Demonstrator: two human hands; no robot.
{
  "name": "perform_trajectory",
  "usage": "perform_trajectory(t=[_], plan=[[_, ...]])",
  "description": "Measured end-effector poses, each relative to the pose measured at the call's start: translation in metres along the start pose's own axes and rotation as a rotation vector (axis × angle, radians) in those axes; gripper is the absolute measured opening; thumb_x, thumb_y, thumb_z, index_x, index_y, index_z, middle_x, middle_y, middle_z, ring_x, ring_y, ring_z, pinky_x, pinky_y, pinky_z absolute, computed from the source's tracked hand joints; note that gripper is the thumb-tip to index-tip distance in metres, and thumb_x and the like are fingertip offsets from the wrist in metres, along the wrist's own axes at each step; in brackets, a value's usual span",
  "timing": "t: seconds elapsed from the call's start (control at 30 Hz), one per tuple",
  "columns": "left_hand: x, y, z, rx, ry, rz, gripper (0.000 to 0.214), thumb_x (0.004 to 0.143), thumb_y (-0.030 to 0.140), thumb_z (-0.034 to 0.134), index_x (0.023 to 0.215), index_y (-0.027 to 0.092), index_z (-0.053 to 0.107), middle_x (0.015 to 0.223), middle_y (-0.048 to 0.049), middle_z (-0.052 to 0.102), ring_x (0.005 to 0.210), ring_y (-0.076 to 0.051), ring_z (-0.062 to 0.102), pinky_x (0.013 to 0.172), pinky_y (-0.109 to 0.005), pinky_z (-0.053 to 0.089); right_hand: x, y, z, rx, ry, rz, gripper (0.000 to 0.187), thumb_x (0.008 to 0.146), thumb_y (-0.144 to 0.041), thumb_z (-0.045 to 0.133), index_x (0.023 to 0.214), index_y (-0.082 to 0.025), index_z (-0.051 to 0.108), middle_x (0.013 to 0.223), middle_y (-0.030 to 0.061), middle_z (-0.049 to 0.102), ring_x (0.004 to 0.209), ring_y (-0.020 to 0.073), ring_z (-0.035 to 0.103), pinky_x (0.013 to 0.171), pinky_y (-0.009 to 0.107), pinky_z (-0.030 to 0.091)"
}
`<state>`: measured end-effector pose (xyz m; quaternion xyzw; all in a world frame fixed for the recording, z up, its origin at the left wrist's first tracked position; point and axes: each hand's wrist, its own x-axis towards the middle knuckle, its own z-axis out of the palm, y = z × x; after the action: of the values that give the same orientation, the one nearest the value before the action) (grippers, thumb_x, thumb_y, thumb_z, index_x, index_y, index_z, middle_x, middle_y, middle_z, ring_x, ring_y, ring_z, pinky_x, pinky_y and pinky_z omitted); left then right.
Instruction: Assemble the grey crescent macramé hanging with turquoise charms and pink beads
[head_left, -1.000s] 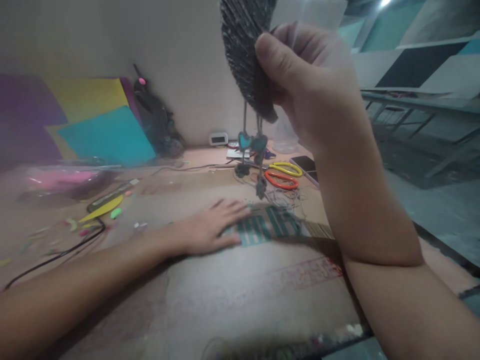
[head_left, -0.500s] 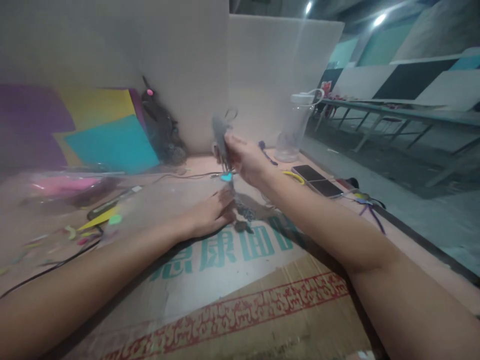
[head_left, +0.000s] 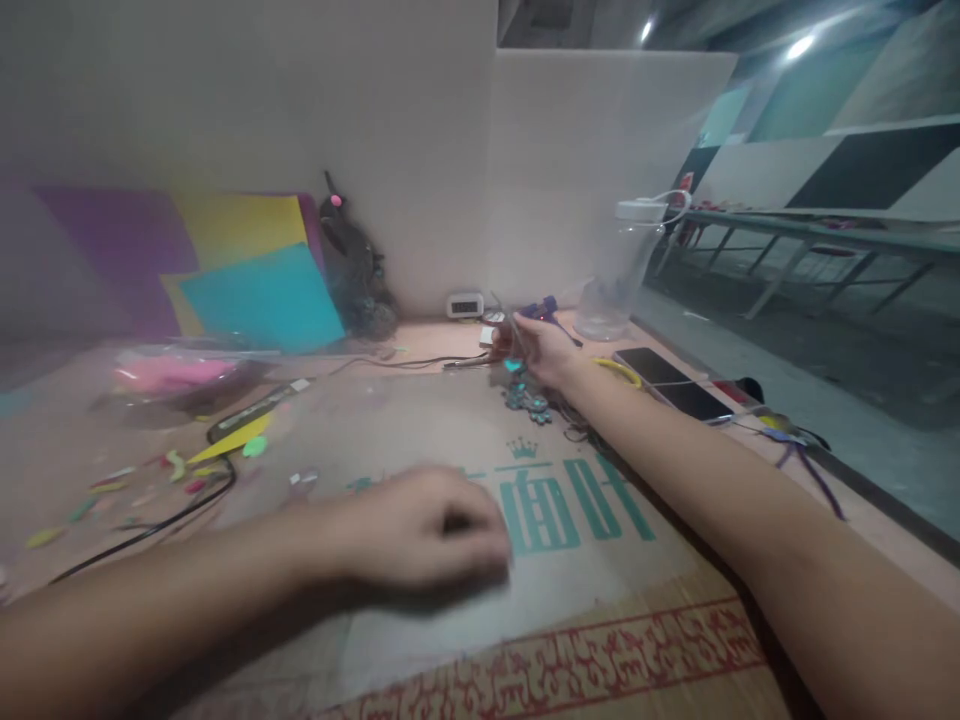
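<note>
My right hand [head_left: 546, 350] reaches to the back of the cardboard, its fingers closed round a dark grey ornament. A teal heart [head_left: 513, 367] shows just below the fingertips. Dark pieces with teal dots [head_left: 528, 402] lie under the hand. The upper part of the ornament is mostly hidden by the fingers. Nearer to me, my left hand [head_left: 431, 530] is over the printed cardboard sheet [head_left: 420, 430], blurred, with its fingers loosely curled. Nothing shows in it, and it is apart from the ornament.
Behind my right hand are a small white digital clock [head_left: 465, 305] and a blue tool [head_left: 544, 308]. A clear bottle [head_left: 615, 270] and a phone [head_left: 671, 383] stand at right. Left lie a cutter knife [head_left: 251, 415], coloured scraps and a pink bag [head_left: 176, 375]. A dark figure [head_left: 356, 260] leans on the wall.
My right hand has lowered the dark ornament from upright to near the table at the back. My left hand has let go of its lower end and drawn back toward me.
</note>
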<state>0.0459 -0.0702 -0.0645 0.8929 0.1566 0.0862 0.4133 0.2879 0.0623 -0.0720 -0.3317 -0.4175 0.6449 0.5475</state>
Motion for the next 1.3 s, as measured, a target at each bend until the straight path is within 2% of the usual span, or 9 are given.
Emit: perform_trajectory(t=[0.1,0.37,0.57,0.73,0.83,0.93,1.1,1.17,1.3], plan=[[0.012,-0.040,-0.022,0.550,0.289,-0.164,0.049,0.099,0.043,0.040,0.129,0.013,0.063,0.138,-0.0177,0.059,0.128,-0.029,0.055,0.112,-0.046,0.038,-0.003,-0.025,0.006,0.023,-0.004,-0.101,0.035,0.100,-0.029,0.040,0.076,-0.018,0.064,0.071,0.0017,0.070,0.068,0.0149,0.067,0.078,0.031,0.054],[0.049,-0.070,-0.024,0.715,0.158,-0.416,0.063,0.099,0.038,0.028,0.153,0.006,0.031,0.162,-0.0183,0.020,0.151,-0.029,0.019,0.123,-0.047,0.016,0.021,-0.065,0.025,-0.065,-0.017,-0.327,0.031,0.097,-0.038,0.047,0.076,-0.021,0.062,0.072,-0.0010,0.067,0.068,0.0130,0.064,0.077,0.030,0.053],[0.084,-0.027,0.013,0.622,0.066,-0.147,0.065,0.099,0.044,0.034,0.153,0.007,0.031,0.162,-0.0193,0.019,0.151,-0.034,0.013,0.122,-0.054,0.010,0.051,-0.082,0.050,0.015,-0.053,-0.466,0.030,0.098,-0.041,0.045,0.077,-0.021,0.056,0.083,0.0007,0.068,0.092,0.0151,0.066,0.090,0.034,0.052],[0.046,0.015,0.020,0.070,-0.455,0.316,0.035,0.098,0.039,0.046,0.116,0.022,0.071,0.131,-0.0023,0.067,0.127,-0.022,0.057,0.117,-0.031,0.032,0.020,-0.104,0.076,0.113,-0.102,-0.534,0.029,0.102,-0.034,0.036,0.081,-0.022,0.052,0.084,-0.0019,0.063,0.091,0.0111,0.066,0.088,0.029,0.053],[0.048,0.008,0.018,0.068,-0.099,0.045,0.046,0.102,0.041,0.032,0.115,0.016,0.069,0.117,-0.0087,0.073,0.115,-0.022,0.065,0.107,-0.034,0.044,-0.004,-0.111,0.091,0.062,-0.219,-0.597,0.031,0.103,-0.034,0.032,0.083,-0.024,0.053,0.087,-0.0038,0.061,0.085,0.0087,0.065,0.087,0.026,0.054],[0.070,0.005,0.035,0.421,0.141,-0.110,0.063,0.093,0.045,0.049,0.143,0.007,0.047,0.154,-0.0238,0.038,0.144,-0.042,0.032,0.117,-0.061,0.021,-0.013,-0.108,0.100,-0.048,-0.279,-0.599,0.028,0.102,-0.034,0.035,0.083,-0.025,0.054,0.086,-0.0041,0.063,0.084,0.0097,0.064,0.086,0.027,0.056],[0.065,0.026,0.039,0.080,-0.449,0.388,0.040,0.098,0.044,0.044,0.116,0.021,0.072,0.127,-0.0050,0.069,0.119,-0.023,0.063,0.105,-0.029,0.045,-0.014,-0.101,0.104,0.025,-0.403,-0.554,0.040,0.105,-0.029,0.028,0.078,-0.022,0.057,0.079,-0.0048,0.062,0.072,0.0074,0.061,0.078,0.024,0.055],[0.047,0.010,0.016,0.060,-0.308,0.180,0.046,0.100,0.047,0.039,0.109,0.018,0.073,0.108,-0.0061,0.076,0.103,-0.020,0.070,0.094,-0.027,0.052,-0.017,-0.103,0.104,0.030,-0.396,-0.538,0.045,0.105,-0.029,0.028,0.074,-0.022,0.059,0.079,-0.0047,0.062,0.071,0.0071,0.062,0.078,0.024,0.054],[0.003,-0.042,-0.022,0.534,0.230,-0.208,0.063,0.094,0.049,0.050,0.146,0.013,0.046,0.156,-0.0198,0.037,0.145,-0.036,0.033,0.119,-0.056,0.022,-0.025,-0.109,0.105,-0.007,-0.286,-0.541,0.049,0.106,-0.031,0.025,0.071,-0.022,0.059,0.075,-0.0065,0.061,0.070,0.0056,0.062,0.079,0.024,0.054]])
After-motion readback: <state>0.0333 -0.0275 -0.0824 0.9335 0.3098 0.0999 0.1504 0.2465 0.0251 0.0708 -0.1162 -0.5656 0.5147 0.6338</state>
